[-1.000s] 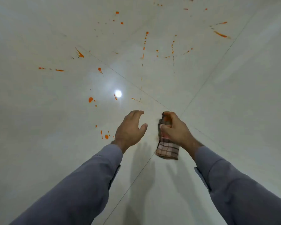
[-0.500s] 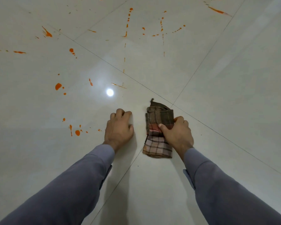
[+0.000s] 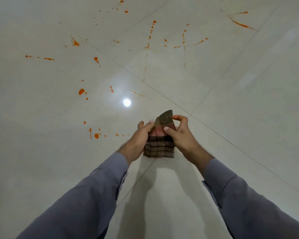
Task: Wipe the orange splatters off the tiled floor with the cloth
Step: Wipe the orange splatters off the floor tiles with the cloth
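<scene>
Holding 1 checked cloth (image 3: 160, 144) up off the tiled floor (image 3: 231, 100), both hands meet near the floor's middle, where 4 tiles join. Left hand (image 3: 136, 142) grips the cloth's left side w/ thumb on top. Right hand (image 3: 179, 133) pinches the top corner & side w/ curled fingers. Orange splatters (image 3: 81, 91), lots, too many to count, dot the tiles to the left & toward the far edge. 1 bright light spot (image 3: 126, 102) shines on the floor. 2 grey sleeves (image 3: 86, 195).

Indoor room, glossy tiled floor (image 3: 231, 100)
</scene>
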